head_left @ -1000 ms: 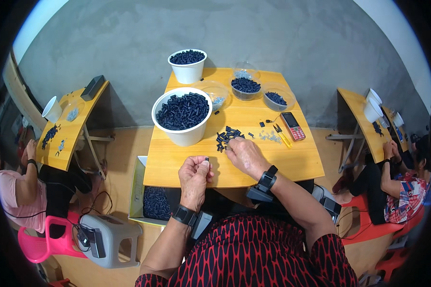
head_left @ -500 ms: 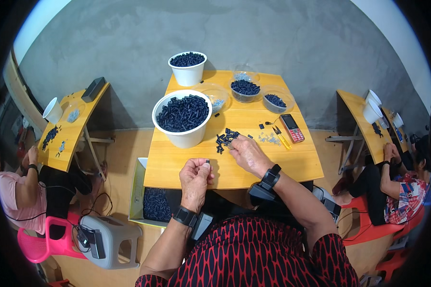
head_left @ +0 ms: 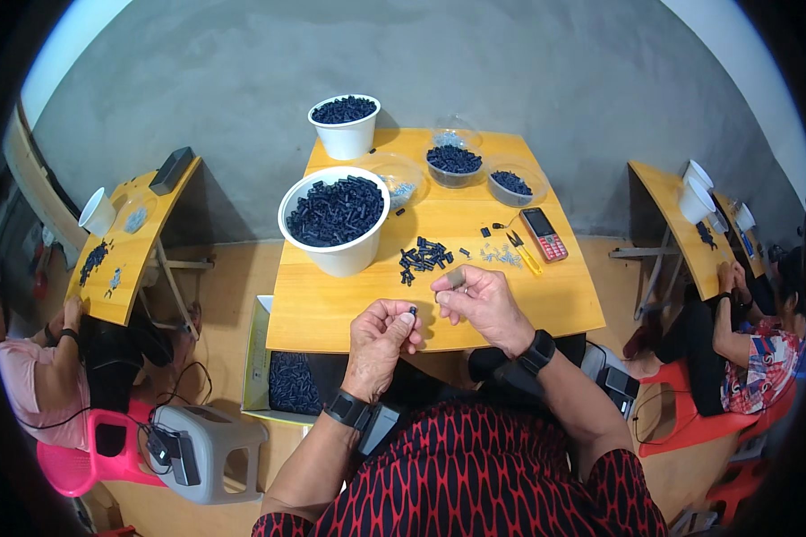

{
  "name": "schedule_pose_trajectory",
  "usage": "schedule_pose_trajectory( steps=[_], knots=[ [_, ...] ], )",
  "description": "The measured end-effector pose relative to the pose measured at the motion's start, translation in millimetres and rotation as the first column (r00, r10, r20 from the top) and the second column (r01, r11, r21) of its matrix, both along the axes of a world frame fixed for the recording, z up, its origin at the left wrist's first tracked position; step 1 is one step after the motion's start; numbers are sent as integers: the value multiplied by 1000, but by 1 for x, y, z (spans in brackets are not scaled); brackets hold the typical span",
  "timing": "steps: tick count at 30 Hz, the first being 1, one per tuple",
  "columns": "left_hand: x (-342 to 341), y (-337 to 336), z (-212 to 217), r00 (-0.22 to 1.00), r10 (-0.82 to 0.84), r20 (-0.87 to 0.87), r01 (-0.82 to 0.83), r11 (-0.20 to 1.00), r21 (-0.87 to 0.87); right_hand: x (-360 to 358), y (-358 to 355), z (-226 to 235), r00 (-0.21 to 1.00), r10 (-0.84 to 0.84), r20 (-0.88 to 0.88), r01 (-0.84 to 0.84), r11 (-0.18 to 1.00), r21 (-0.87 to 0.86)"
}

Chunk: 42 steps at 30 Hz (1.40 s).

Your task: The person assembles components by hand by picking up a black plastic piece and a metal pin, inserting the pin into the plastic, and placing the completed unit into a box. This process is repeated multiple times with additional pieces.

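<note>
Over the table's near edge, my left hand (head_left: 381,340) pinches a small black plastic piece (head_left: 413,311) upright between thumb and forefinger. My right hand (head_left: 482,309) is beside it, just to the right, with fingertips pinched together. Whatever those fingertips hold is too small to make out. A brownish-grey cover (head_left: 457,279) wraps one of its fingers. Beyond both hands lies a loose pile of black plastic pieces (head_left: 425,257). Right of the pile are scattered small silvery metal parts (head_left: 501,256), with a single small dark piece (head_left: 465,253) between.
A large white bucket (head_left: 331,258) of black pieces stands left, another bucket (head_left: 344,141) behind it. Clear tubs (head_left: 455,177) sit at the back. Yellow-handled cutters (head_left: 528,259) and a red phone (head_left: 553,246) lie right. A box (head_left: 256,376) stands below. People sit at side tables.
My right hand has come back from the black pile toward my left hand. My left hand has shifted slightly right, still pinching the small black piece.
</note>
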<state>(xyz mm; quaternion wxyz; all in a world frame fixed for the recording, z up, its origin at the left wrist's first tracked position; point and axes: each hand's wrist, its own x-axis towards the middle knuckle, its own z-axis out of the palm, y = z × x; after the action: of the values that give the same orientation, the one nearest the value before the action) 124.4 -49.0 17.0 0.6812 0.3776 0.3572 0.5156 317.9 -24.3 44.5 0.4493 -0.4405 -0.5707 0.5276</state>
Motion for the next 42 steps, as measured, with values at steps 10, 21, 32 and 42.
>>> schedule_pose_trajectory(
  steps=[10,21,32,42],
  knots=[
    [10,-8,6,994,-103,-27,104,993,50,-2,-21,-9,983,35,-178,-28,999,42],
    [8,-7,6,992,-102,-81,105,994,33,-6,-22,-12,995,-18,-102,27,996,87],
    [12,-10,3,996,-74,-51,76,996,40,-10,-21,-21,984,19,-176,13,984,176],
    [12,-11,11,975,-49,-217,80,987,138,-7,-22,-16,980,52,-191,-19,985,170]
  ],
)
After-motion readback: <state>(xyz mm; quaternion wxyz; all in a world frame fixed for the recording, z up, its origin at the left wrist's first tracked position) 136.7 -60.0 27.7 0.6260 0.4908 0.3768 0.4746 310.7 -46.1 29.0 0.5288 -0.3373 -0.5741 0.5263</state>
